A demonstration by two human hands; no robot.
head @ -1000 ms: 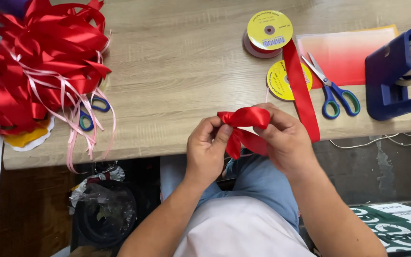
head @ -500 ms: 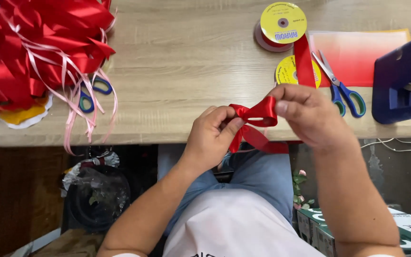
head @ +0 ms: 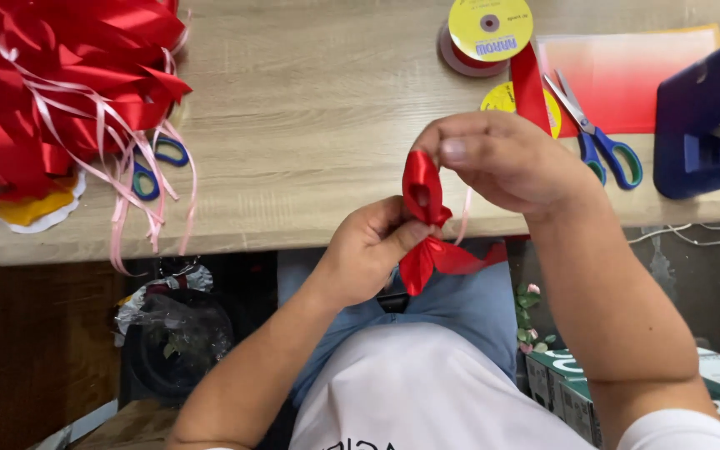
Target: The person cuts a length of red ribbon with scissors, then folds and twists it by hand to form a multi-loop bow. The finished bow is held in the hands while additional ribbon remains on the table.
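Ribbon bow (head: 423,193) sat above the table edge (head: 293,237), left hand (head: 368,250) pinching its waist, right hand (head: 506,158) gripping the top loop. I judged a slack pinch would let the loops spring open.

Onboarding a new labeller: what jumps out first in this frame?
Dead centre, at the near table edge, the left hand pinches the waist of a small red ribbon bow while the right hand holds its upper loop. The big heap of glossy red bows with pale pink streamers fills the top left corner. Top right lie a yellow ribbon spool, blue-handled scissors and a blue tape dispenser.
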